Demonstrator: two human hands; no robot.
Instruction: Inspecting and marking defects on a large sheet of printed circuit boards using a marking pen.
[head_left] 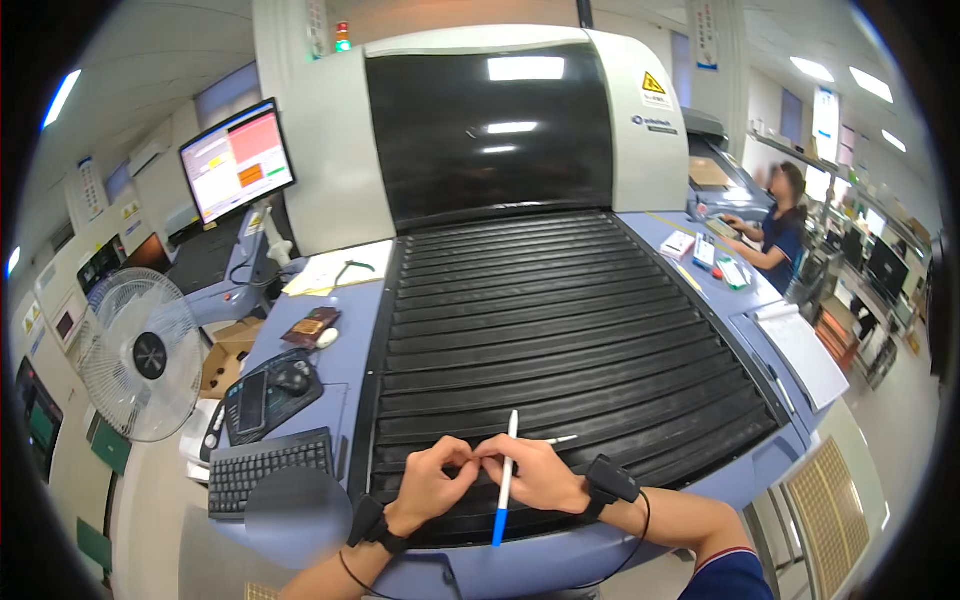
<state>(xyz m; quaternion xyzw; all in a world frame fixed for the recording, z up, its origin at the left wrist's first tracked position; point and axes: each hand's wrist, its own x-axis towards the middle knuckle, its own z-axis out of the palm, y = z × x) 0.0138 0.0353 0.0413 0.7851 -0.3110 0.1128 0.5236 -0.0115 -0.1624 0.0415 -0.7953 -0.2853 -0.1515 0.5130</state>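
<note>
My left hand [432,486] and my right hand [535,478] meet at the fingertips above the near part of a black ribbed bed [560,330]. The fingers of both are pinched together. Whatever lies between the fingertips is too small or hidden to name. A white marker pen [507,480] with a blue end stands across my right hand, tucked among its fingers, blue end toward me. Just beyond that hand a thin, pale stick-like thing [562,440] pokes out; its other part is hidden. Black bands with cords circle both wrists.
A large white machine [640,150] with a dark window rises behind the bed. At left are a keyboard [270,470], a mouse [292,378], pliers [353,268], a monitor [238,160] and a fan [150,355]. An open notebook [800,350] lies right; a person [775,230] sits beyond.
</note>
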